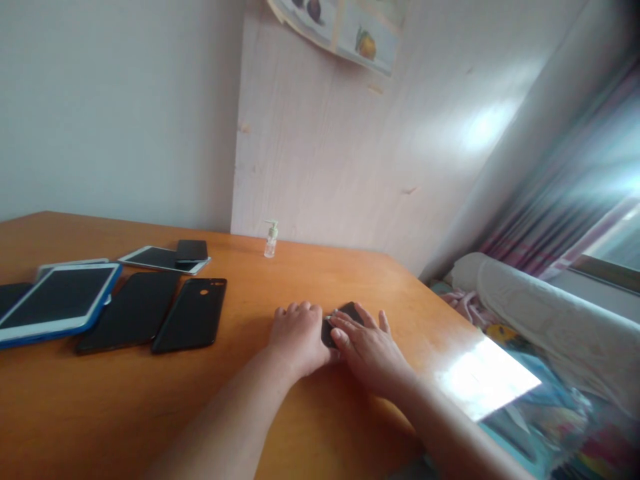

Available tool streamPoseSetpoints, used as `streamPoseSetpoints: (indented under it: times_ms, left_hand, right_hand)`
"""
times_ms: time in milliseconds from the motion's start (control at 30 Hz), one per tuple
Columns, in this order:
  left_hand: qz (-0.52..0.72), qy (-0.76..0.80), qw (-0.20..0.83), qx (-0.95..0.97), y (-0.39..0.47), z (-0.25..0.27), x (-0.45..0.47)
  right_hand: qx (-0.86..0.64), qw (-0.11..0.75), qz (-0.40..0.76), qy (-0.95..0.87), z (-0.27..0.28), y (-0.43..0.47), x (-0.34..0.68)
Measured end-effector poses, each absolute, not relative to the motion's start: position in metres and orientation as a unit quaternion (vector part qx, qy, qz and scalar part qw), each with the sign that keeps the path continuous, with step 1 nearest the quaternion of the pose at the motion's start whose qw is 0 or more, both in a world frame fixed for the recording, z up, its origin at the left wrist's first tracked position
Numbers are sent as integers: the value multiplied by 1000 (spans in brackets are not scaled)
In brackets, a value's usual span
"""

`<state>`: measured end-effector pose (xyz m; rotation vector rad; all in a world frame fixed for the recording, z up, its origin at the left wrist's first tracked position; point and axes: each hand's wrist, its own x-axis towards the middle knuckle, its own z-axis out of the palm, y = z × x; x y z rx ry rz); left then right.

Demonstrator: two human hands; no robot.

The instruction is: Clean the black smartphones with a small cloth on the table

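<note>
A dark smartphone lies on the wooden table, largely covered by my two hands. Curled against its left side, my left hand grips it with closed fingers and the thumb near the lower edge. My right hand rests across the top of the phone, its fingers stretched out and a little apart. A small pale spot shows by the right fingertips; I cannot make out what it is.
To the left lie a white tablet in a blue case, a large black slab, a black phone case, and a white tablet under a black phone. A clear pump bottle stands near the wall. Bedding lies beyond the right edge.
</note>
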<state>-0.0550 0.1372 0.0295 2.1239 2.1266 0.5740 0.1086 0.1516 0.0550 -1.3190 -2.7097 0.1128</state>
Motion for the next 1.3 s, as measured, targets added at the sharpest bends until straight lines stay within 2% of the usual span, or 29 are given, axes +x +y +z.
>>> streamPoseSetpoints:
  times_ms: [133, 600, 767, 900, 1033, 1300]
  left_hand:
    - [189, 690, 34, 698, 137, 30, -55]
    - [194, 703, 39, 683, 135, 33, -52]
    - [208, 699, 21, 684, 137, 30, -53]
    - [208, 694, 25, 688, 137, 32, -53]
    - [212, 694, 16, 688, 136, 31, -53]
    - [192, 704, 45, 682, 134, 37, -53]
  right_hand:
    - [-409, 52, 63, -909, 55, 154, 109]
    - [-484, 67, 40, -872, 47, 163, 110]
    - [-448, 58, 45, -891, 45, 167, 110]
    - [-496, 56, 39, -866, 47, 174, 110]
    - [-464, 59, 36, -883, 46, 173, 110]
    - [-504, 55, 40, -861, 43, 182, 110]
